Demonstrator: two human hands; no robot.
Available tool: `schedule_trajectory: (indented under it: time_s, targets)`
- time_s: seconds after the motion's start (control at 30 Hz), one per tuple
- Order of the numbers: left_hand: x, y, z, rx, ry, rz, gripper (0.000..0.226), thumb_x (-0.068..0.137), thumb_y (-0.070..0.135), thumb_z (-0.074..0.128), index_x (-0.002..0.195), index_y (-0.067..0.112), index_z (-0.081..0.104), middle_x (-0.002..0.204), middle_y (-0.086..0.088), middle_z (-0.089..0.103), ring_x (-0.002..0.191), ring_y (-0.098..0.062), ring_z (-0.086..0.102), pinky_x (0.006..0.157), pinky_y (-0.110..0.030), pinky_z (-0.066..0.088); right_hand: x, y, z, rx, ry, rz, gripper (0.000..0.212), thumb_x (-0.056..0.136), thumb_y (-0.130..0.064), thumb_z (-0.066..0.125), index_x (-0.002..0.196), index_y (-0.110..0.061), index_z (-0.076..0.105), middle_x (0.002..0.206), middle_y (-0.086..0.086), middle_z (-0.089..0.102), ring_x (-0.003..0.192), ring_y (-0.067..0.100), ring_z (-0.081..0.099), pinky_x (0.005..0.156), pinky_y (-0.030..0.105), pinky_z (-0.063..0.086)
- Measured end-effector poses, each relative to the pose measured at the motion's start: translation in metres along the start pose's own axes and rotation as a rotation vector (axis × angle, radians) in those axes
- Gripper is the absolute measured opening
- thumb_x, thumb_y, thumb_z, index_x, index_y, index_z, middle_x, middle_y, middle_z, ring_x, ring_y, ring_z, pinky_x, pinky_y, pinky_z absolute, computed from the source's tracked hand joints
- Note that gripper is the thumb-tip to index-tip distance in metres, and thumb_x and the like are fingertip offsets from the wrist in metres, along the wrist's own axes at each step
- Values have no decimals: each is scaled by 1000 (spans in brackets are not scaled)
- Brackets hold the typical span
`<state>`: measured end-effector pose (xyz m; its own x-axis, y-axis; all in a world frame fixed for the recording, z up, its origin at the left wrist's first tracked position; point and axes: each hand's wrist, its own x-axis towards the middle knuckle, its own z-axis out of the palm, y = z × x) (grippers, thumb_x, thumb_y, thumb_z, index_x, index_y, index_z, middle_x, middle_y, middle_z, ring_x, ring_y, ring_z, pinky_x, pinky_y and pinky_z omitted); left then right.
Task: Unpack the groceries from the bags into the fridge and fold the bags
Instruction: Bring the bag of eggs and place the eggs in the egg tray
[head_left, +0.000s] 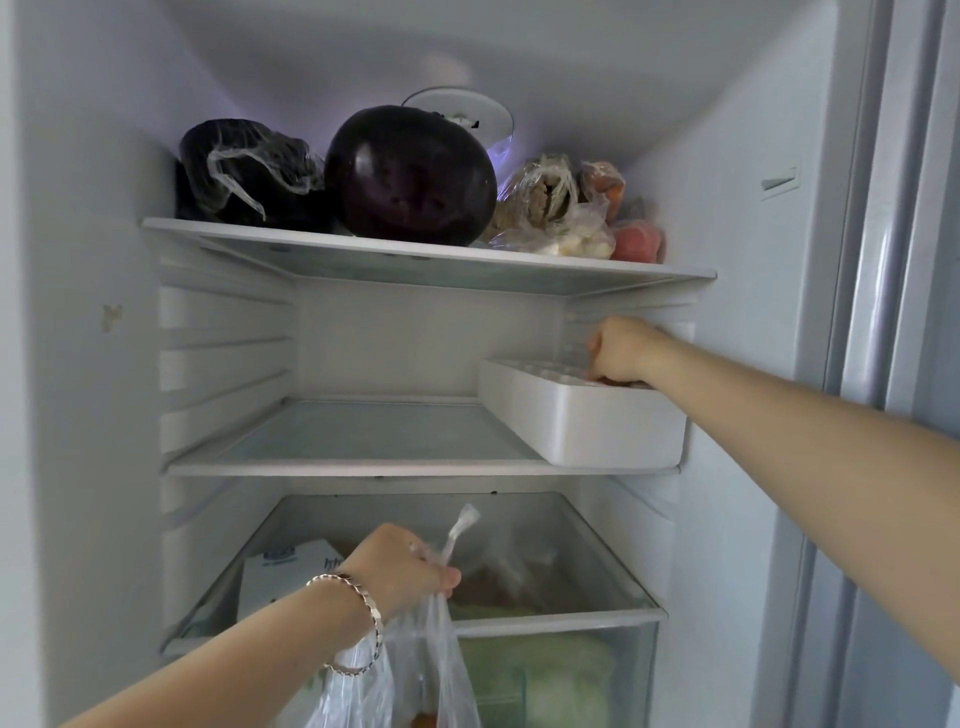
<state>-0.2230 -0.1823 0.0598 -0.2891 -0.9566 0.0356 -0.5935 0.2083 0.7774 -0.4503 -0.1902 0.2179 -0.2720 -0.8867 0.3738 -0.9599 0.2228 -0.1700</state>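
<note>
The clear bag (441, 670) hangs at 6 o'clock, in front of the fridge's (78, 312) lower part. The left hand (400, 564) grips its twisted handles, fingers clenched round the plastic; a bracelet (363, 597) sits on that wrist. Something orange shows low in the bag, too cut off to name.

At 3 o'clock the right hand (621, 348) reaches into a white tray (587, 421) at the right end of the middle shelf (363, 441). Its fingers curl down over something brownish in the tray; I cannot tell whether it grips it.

At 12 o'clock the top shelf (415, 254) carries an eggplant (410, 174), with a dark wrapped vegetable (244, 171) at its 9 o'clock and wrapped packs (550, 208) at its 3 o'clock.

Behind the bag lie a white carton (280, 571) and more wrapped food under glass, and a green vegetable (561, 670) fills the drawer at 5 o'clock.
</note>
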Motion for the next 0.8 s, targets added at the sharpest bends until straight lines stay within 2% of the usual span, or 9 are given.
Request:
schedule_trajectory:
  time_s: [0.13,0.2,0.3,0.4,0.5,0.6,0.67,0.73,0.8]
  targets:
    - [0,-3,1,-2,8,-4,30,79,22,73,51,18,63,37,8,36,35,-7,29,38,-17,25,6,2,3,-2,-77,-20,31,91,-13,55,119,-2,61,121,12,62,110,30,58,96,36,47]
    - [-1,-5,1,-7,7,-5,30,80,21,73,52,18,63,37,8,35,35,-7,28,38,-17,24,10,3,3,18,-115,-21,17,88,-6,51,95,-4,66,99,13,64,91,29,61,80,33,52]
    - [-1,-6,0,10,11,-4,30,80,22,72,52,18,62,35,9,33,33,-7,28,37,-16,24,12,2,0,4,-157,-30,22,79,-3,45,59,-11,50,68,10,52,63,23,47,57,28,36]
    - [-1,-7,-2,21,18,-12,30,81,24,72,53,18,62,33,11,32,32,-6,28,37,-16,24,13,4,0,22,-178,-29,13,81,-4,50,77,-5,63,79,15,61,71,24,52,66,31,40]
    - [-1,-9,-3,9,32,-18,29,81,23,72,55,16,62,31,11,31,33,-7,28,37,-17,24,13,6,1,35,-181,-24,26,85,-8,57,107,2,67,108,19,68,90,28,62,81,34,49]
    - [0,-11,-3,2,56,-11,24,80,22,72,61,11,64,36,8,31,32,-7,28,37,-17,24,7,5,3,-27,-195,-46,30,93,-13,50,117,-2,65,121,14,63,110,30,59,95,36,47]
    - [-1,-12,-3,5,67,3,20,80,22,72,66,9,67,36,9,31,30,-6,26,36,-16,23,3,4,6,-59,-173,-61,27,95,-11,45,110,-2,66,116,14,63,107,29,58,88,33,47]
    - [-2,-11,-4,9,66,11,20,81,24,72,73,6,70,37,9,32,29,-5,25,35,-16,23,-3,0,5,-41,-71,-48,20,94,-8,44,83,-6,60,90,12,59,88,26,55,61,27,43]
    - [-4,-8,-5,4,67,31,26,81,27,71,83,1,73,45,6,38,31,-5,28,36,-15,24,-14,-8,1,124,110,8,21,90,-7,45,70,-11,48,71,7,48,72,25,49,50,25,32]
